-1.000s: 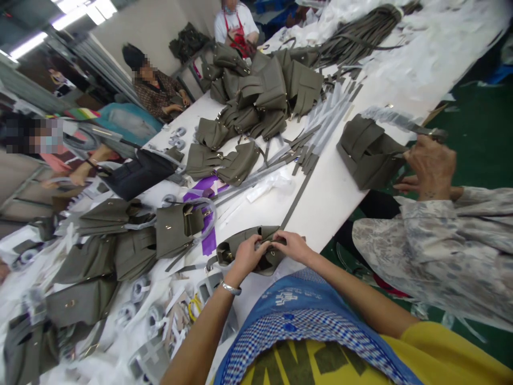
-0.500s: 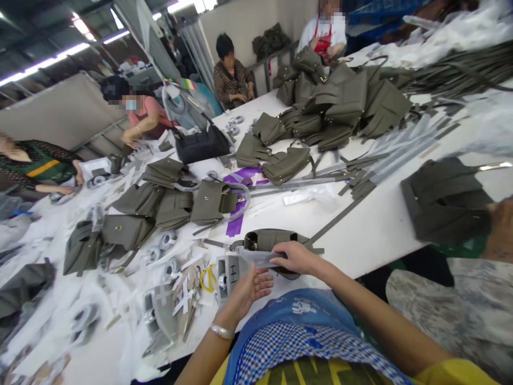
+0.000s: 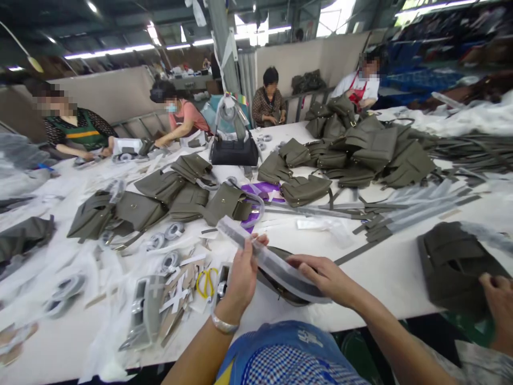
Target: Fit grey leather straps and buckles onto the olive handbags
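Stretched between my two hands is a strap (image 3: 284, 270) covered in clear plastic film, its free end sticking out up and left. My left hand (image 3: 242, 275) is closed around it near that end. My right hand (image 3: 326, 278) grips its other end, thumb and fingers pressed over the film. Beneath the strap an olive handbag (image 3: 276, 286) lies at the table's front edge, partly hidden by the film and my right hand. Yellow-handled scissors (image 3: 207, 283) lie left of my left wrist, and a tape dispenser (image 3: 222, 283) is partly covered by that wrist.
A second tape dispenser (image 3: 146, 313) stands among paper scraps at left. Olive bags are piled left (image 3: 134, 211) and at back right (image 3: 371, 144). A black handbag (image 3: 234, 151) stands behind. A co-worker's hand (image 3: 499, 299) holds another bag at right; several people sit across the table (image 3: 385, 278).
My left hand has risen and closed on the film-covered strap, which now extends up and left above the bag. My view has tilted upward. The co-worker's bag at right has shifted.
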Demonstrator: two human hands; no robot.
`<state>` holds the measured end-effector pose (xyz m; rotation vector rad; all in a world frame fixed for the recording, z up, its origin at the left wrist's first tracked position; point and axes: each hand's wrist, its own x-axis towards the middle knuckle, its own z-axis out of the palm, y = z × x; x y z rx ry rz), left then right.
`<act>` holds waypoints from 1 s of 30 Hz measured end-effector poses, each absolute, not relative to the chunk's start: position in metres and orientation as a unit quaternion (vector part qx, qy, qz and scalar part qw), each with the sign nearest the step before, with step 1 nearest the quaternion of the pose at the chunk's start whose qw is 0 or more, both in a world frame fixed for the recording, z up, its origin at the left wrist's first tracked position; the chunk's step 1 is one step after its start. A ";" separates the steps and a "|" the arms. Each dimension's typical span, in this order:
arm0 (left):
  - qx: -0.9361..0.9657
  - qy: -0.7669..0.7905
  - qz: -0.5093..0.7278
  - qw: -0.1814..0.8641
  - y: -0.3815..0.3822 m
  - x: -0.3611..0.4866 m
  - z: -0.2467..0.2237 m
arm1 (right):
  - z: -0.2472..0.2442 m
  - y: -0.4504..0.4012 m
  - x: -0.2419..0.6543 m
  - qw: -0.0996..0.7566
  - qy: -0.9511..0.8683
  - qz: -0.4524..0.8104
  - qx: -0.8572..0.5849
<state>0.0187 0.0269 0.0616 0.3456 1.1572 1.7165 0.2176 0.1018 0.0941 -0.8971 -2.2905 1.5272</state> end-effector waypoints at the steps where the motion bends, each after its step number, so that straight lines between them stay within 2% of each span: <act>1: 0.175 0.465 0.696 0.518 0.027 0.028 0.073 | 0.105 0.099 0.206 0.127 -0.787 0.531 -0.288; 5: 0.232 0.405 0.689 0.554 0.038 0.028 0.113 | 0.126 0.090 0.187 0.097 -0.746 0.593 -0.286; 11: 0.145 0.369 0.819 0.415 0.066 -0.051 0.160 | 0.127 0.088 0.215 0.034 -0.763 0.565 -0.312; 17: 0.154 0.304 0.874 0.345 0.079 -0.098 0.190 | 0.089 0.098 0.272 0.025 -0.802 0.491 -0.338; 20: 0.179 0.297 0.863 0.368 0.078 -0.083 0.187 | 0.074 0.101 0.295 0.008 -0.805 0.473 -0.357; 22: 0.232 0.302 0.827 0.413 0.076 -0.055 0.184 | 0.085 0.100 0.291 0.048 -0.807 0.458 -0.370; 25: 0.338 0.310 0.760 0.460 0.070 -0.008 0.191 | 0.126 0.094 0.252 0.182 -0.818 0.425 -0.342; 30: 0.493 0.336 0.662 0.454 0.060 0.029 0.218 | 0.176 0.086 0.168 0.309 -0.794 0.477 -0.215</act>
